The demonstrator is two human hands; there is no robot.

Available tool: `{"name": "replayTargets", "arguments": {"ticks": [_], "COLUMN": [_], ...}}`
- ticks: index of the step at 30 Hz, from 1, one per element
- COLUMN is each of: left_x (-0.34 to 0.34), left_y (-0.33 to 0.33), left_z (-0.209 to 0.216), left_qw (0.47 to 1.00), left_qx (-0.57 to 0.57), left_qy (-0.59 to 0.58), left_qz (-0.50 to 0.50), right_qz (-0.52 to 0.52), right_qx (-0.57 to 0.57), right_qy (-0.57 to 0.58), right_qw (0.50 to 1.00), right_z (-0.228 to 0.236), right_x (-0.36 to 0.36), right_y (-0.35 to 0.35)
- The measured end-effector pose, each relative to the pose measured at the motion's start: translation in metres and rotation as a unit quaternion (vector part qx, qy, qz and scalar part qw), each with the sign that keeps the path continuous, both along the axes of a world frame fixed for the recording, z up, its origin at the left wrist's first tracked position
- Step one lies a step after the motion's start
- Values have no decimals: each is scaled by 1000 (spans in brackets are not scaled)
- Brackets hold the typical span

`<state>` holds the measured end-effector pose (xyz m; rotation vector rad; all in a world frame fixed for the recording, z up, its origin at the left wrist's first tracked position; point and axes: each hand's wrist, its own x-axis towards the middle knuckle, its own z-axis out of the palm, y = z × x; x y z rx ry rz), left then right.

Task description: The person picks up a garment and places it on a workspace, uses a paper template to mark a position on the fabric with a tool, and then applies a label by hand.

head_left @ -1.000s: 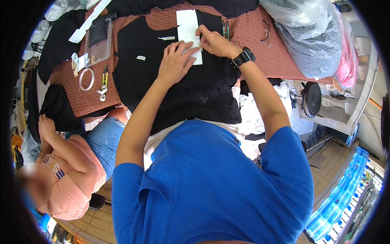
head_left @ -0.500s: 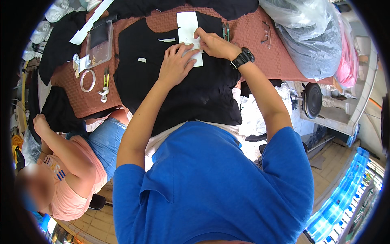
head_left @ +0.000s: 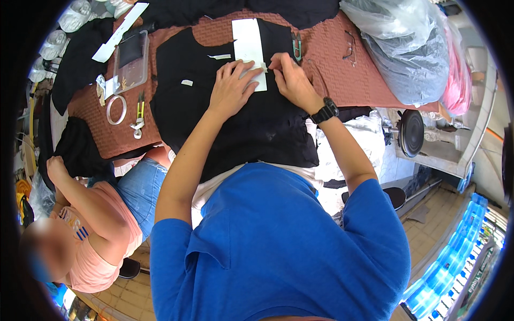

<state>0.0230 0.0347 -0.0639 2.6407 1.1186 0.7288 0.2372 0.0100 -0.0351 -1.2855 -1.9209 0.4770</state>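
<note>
A black fabric piece [head_left: 182, 112] lies spread on the table before me. On it rests a long white paper strip [head_left: 247, 40], running away from me. My left hand [head_left: 232, 90] lies over the strip's near part, fingers stretched out and pressing down. Just right of the strip, my right hand [head_left: 292, 80] has its fingers curled and fingertips drawn together by a small pale tab [head_left: 264, 67] at the strip's edge. What those fingertips hold, if anything, is too small to tell. Two small white scraps [head_left: 187, 83] lie on the fabric to the left. Green-handled thread snips [head_left: 297, 47] lie beyond my right hand.
Left on the brown tablecloth [head_left: 88, 107] are a clear plastic box [head_left: 131, 59], a white ring [head_left: 116, 109] and yellow snips [head_left: 140, 109]. Eyeglasses [head_left: 349, 45] and stuffed plastic bags [head_left: 407, 53] lie right. A co-worker [head_left: 101, 224] sits at my left, handling black fabric.
My right hand has moved off the top of the strip, right and slightly nearer, to its right edge. My left hand stays on the strip.
</note>
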Motion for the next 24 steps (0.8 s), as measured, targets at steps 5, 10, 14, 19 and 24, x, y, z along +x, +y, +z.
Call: {"name": "replayTargets", "arguments": {"ticks": [5,10,14,19,24], "left_x": [1,2,3,3,2], "left_y": [1,1,1,1,1], "left_z": [-1,-2,-1,-2,1], "left_qw": [1000,1000,1000,1000,1000], "left_qx": [-2,23,23,21,-4], "left_qy": [9,-5,-3,-3,0], "left_qz": [0,4,4,2,-2], "right_qz": [-3,-15,-23,-41,-46], "right_qx": [33,52,53,42,28], "right_qy": [-26,-6,-16,-53,-65], "right_qw": [999,999,998,997,996], "right_z": [-14,-13,-13,-15,-13], "right_x": [-2,-10,-12,-15,-18], "right_y": [-12,-11,-13,-15,-15]}}
